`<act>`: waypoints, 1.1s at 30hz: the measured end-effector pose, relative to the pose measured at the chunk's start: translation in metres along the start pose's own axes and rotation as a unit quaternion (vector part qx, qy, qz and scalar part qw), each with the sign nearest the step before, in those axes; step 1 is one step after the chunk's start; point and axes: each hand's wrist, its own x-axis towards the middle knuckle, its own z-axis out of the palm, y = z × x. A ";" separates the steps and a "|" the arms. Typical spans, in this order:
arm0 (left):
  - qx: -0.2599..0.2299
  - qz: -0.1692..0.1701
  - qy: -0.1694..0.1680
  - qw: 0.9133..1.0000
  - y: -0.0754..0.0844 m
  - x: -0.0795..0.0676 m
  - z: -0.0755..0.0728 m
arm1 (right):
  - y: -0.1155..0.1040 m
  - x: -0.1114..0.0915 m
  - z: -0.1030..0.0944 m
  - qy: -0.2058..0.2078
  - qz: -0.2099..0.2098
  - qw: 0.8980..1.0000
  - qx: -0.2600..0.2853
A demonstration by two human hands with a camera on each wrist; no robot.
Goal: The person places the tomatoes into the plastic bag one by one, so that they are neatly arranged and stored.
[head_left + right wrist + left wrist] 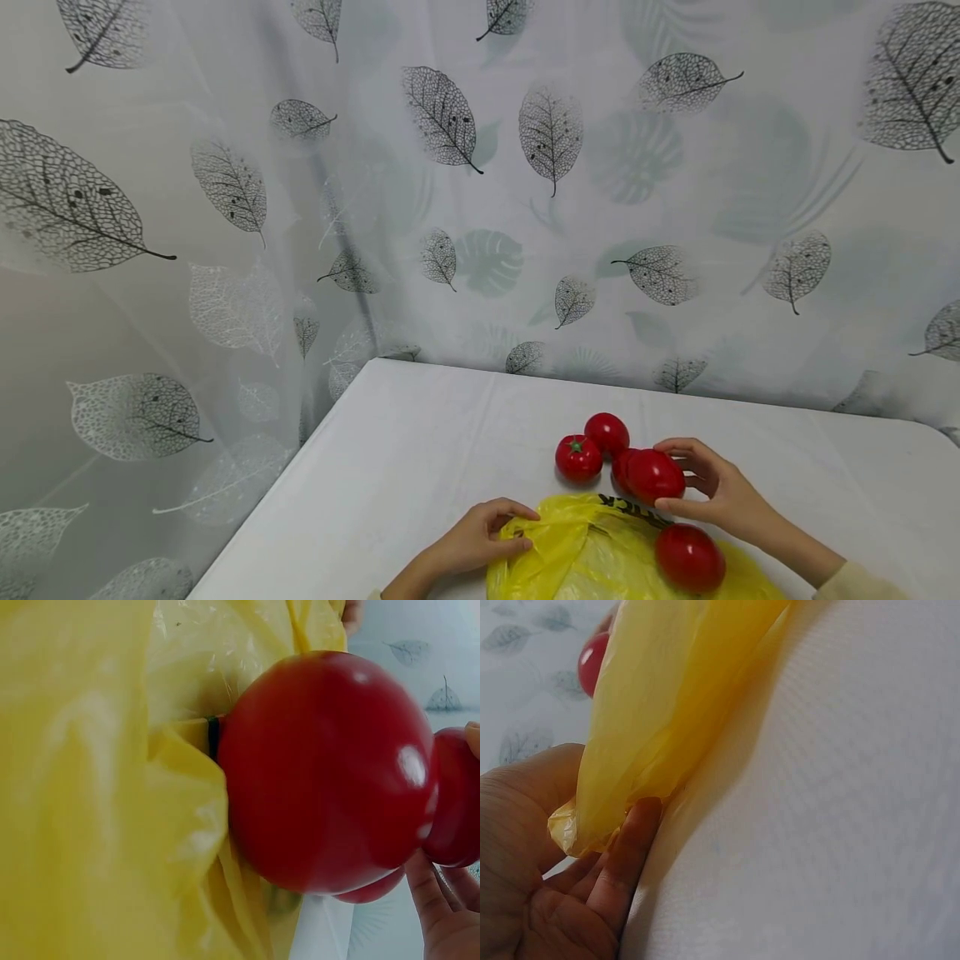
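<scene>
A yellow plastic bag [570,550] lies crumpled on the table, and my left hand [483,537] pinches its left edge between thumb and fingers. The left wrist view shows the bag film [652,712] passing between the thumb and fingers of that hand [525,855]. With thumb below and fingers above, my right hand [720,492] grips a shiny red tomato [656,477] just beyond the bag. Another tomato [690,558] rests on the bag nearer to me; it looms large as a red tomato [322,772] in the right wrist view and partly hides the held tomato [454,795].
Behind the bag stand a tomato with a green stem [579,458] and a plain red one [607,433]. One more tomato [622,471] is partly hidden by the held one. The white table [435,433] meets a leaf-patterned curtain [487,208] at the back and left.
</scene>
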 end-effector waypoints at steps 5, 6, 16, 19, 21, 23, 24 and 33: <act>0.002 -0.008 0.001 1.000 0.000 0.000 0.000 | -0.001 -0.001 0.003 -0.005 -0.005 1.000 0.005; 0.001 -0.009 0.002 1.000 0.001 0.000 0.000 | 0.000 -0.001 0.004 -0.005 -0.009 1.000 0.006; -0.014 0.010 -0.005 1.000 -0.001 0.001 -0.001 | -0.004 -0.005 0.014 -0.017 0.028 0.999 0.023; -0.015 0.006 -0.006 1.000 -0.001 0.001 -0.001 | -0.005 -0.007 0.018 -0.026 0.039 0.998 0.032; -0.014 0.006 -0.005 1.000 0.000 0.000 -0.001 | -0.005 -0.007 0.020 -0.036 0.036 0.998 0.037; -0.012 0.005 -0.004 1.000 0.000 0.000 -0.001 | -0.005 -0.008 0.020 -0.049 0.032 0.997 0.046; -0.012 0.004 -0.003 1.000 0.001 0.000 -0.001 | -0.005 -0.008 0.021 -0.055 0.030 0.997 0.050; -0.012 0.004 -0.004 1.000 0.000 0.000 -0.001 | -0.004 -0.009 0.021 -0.099 0.051 0.992 0.065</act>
